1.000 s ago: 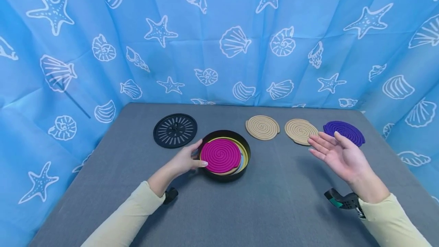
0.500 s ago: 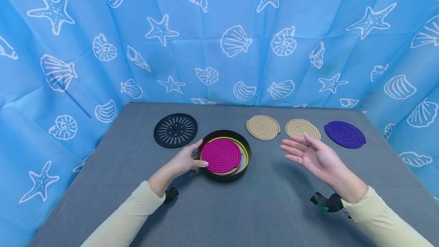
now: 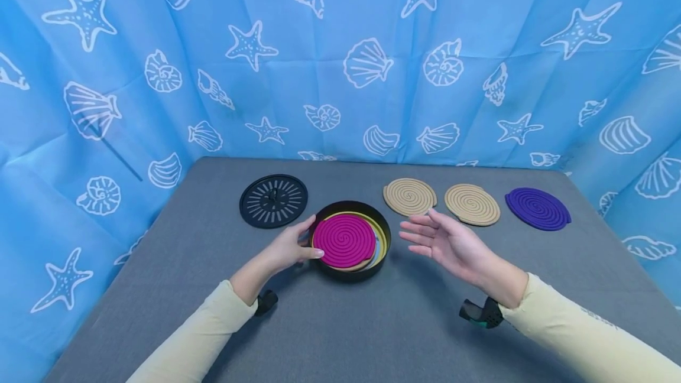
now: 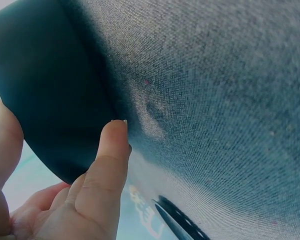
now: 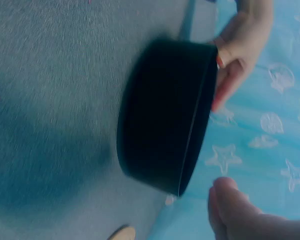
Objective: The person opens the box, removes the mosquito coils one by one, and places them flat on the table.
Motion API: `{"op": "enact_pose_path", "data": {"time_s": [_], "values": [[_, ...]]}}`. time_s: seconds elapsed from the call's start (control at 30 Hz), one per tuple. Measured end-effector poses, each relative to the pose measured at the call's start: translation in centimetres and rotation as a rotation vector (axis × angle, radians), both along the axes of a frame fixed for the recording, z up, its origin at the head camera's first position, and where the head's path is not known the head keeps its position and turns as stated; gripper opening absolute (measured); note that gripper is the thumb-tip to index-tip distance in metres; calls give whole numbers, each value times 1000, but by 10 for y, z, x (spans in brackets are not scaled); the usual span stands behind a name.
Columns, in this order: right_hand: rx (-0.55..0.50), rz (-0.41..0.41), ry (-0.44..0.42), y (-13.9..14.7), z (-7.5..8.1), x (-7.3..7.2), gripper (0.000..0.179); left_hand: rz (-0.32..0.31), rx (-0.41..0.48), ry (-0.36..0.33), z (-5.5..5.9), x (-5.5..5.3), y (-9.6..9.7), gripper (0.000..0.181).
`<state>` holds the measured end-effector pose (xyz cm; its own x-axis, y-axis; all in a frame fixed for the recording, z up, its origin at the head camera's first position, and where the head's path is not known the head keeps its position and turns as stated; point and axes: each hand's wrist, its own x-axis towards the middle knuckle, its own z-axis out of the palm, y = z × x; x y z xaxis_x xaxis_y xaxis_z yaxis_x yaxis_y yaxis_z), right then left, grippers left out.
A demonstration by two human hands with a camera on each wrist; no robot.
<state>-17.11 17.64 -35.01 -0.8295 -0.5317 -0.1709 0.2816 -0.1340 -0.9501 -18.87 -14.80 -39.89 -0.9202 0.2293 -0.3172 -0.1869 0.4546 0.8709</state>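
Observation:
A round black holder (image 3: 348,275) with a low wall sits at the middle of the table. Inside it lie spiral coasters: a magenta coaster (image 3: 343,241) on top, with yellow, light blue and beige edges showing beneath. My left hand (image 3: 287,248) grips the holder's left side; in the left wrist view the thumb is at the rim and the fingers (image 4: 112,142) lie against the outer wall (image 4: 45,85). My right hand (image 3: 452,248) hovers to the right of the holder, fingers extended, palm facing it, touching nothing. The right wrist view shows its fingers (image 5: 227,197) apart from the holder.
Behind and left of the holder lies a black slotted round lid (image 3: 273,201) with a small knob. Along the back right lie two beige spiral coasters (image 3: 409,196) and a purple coaster (image 3: 538,208). A blue shell-patterned curtain (image 3: 340,75) hangs behind the grey table (image 3: 340,336).
My right hand has moved left, from near the purple coaster to beside the holder. The left hand keeps its grip and the holder stays in place.

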Motion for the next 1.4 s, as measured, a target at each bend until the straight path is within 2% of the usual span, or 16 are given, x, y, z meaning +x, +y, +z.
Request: {"op": "enact_pose_path", "data": {"time_s": [0.2, 0.53, 0.9, 1.13, 1.4], "values": [[-42, 15, -35, -24, 0, -2, 69, -2, -3, 1, 0, -1, 0, 84], [-36, 35, -163, -54, -7, -20, 68, -7, -17, 3, 0, 1, 0, 85], [-33, 23, -240, -63, -13, -43, 72, 4, -9, -19, 2, -1, 0, 84], [1, 33, -244, -66, -13, -46, 72, 4, 10, -24, 3, 0, 1, 84], [19, 86, -269, -62, -7, -47, 71, -2, 21, -26, 2, 0, 0, 83]]}}
